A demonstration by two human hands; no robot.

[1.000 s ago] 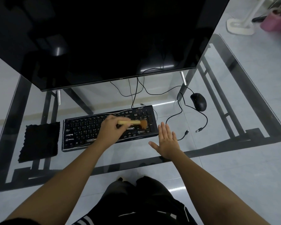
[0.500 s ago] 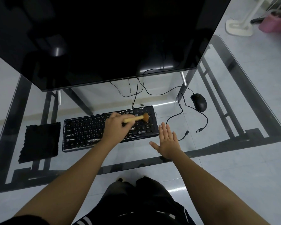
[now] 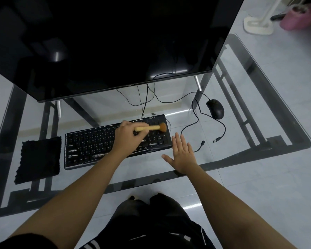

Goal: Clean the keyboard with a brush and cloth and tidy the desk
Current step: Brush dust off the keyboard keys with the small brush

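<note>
A black keyboard (image 3: 90, 146) lies on the glass desk (image 3: 258, 133) below a big dark monitor. My left hand (image 3: 127, 137) is shut on a wooden-handled brush (image 3: 151, 127); its tan bristles touch the keyboard's far right corner. My right hand (image 3: 181, 153) rests flat and open on the glass just right of the keyboard's near corner, holding nothing. A black cloth (image 3: 38, 159) lies flat to the left of the keyboard, apart from both hands.
A black mouse (image 3: 215, 108) sits at the right rear, its cable looping toward loose plug ends (image 3: 209, 141) beside my right hand. The monitor (image 3: 106, 42) overhangs the keyboard's far edge. A white stand base and pink tub are on the floor, far right.
My left hand has carried the brush away from me, from the numpad's middle to the keyboard's far right corner. My right hand has stayed flat in place.
</note>
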